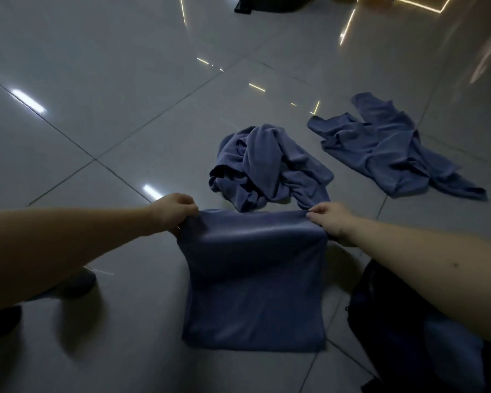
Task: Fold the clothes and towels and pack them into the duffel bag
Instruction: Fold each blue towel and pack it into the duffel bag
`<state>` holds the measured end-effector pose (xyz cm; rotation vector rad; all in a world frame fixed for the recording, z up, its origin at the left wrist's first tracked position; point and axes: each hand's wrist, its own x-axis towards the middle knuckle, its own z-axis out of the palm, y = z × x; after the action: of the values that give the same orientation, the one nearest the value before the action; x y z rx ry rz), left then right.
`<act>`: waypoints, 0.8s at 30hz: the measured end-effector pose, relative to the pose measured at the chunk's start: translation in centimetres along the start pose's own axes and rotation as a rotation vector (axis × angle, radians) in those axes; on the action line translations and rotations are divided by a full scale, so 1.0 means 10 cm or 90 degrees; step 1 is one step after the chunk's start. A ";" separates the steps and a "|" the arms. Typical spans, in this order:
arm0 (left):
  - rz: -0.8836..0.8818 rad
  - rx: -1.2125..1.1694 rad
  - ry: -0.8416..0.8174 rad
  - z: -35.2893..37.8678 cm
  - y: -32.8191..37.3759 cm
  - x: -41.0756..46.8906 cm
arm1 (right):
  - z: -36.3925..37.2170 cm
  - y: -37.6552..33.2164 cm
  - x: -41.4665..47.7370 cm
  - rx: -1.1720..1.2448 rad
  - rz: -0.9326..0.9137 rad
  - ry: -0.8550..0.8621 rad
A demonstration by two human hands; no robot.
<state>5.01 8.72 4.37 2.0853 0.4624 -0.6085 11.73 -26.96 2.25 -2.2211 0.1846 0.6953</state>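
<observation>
Glossy grey floor tiles [97,95] mirror the lights. The left hand [176,211] and right hand [330,222] each pinch an upper corner of the blue towel [253,285], which drapes from the grip down to the floor. What looks like the dark duffel bag [403,321] lies below-right of the grip. If one pinch slips or the pull is uneven, the fold will likely skew.

I am looking into an indoor room, most likely a living space, though I cannot pin down which kind. The floor [119,80] is laid in large, glossy pale-grey tiles with thin dark grout lines [68,139]. It mirrors ceiling lamps as white bars [29,101] and a thin warm light strip [420,5]. The light is dim. A crumpled blue garment [267,165] and a second blue garment [389,148] lie straight on the tiles, and a dark bag [380,307] sits at my lower right.
</observation>
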 end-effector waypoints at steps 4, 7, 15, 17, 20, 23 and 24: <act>0.070 0.054 0.097 0.07 -0.09 0.36 | 0.14 0.06 0.27 -0.031 0.001 0.110; 0.107 0.211 0.130 0.17 -0.16 0.52 | 0.31 0.16 0.34 -0.052 0.031 0.121; 0.095 0.404 0.058 0.60 -0.15 0.64 | 0.63 0.16 0.40 -0.025 0.123 0.094; 0.102 0.451 0.066 0.65 -0.16 0.66 | 0.64 0.13 0.42 0.039 0.160 0.080; 0.073 0.522 0.074 0.66 -0.16 0.68 | 0.62 0.04 0.41 0.072 0.254 0.057; 0.032 0.575 0.073 0.62 -0.13 0.67 | 0.57 -0.04 0.35 -0.071 0.267 -0.030; 0.017 0.567 0.063 0.61 -0.13 0.67 | 0.55 -0.05 0.31 -0.081 0.266 -0.057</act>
<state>8.24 4.96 -3.33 2.9657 0.2245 -0.7860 12.20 -22.32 -2.10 -2.2882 0.5842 1.0531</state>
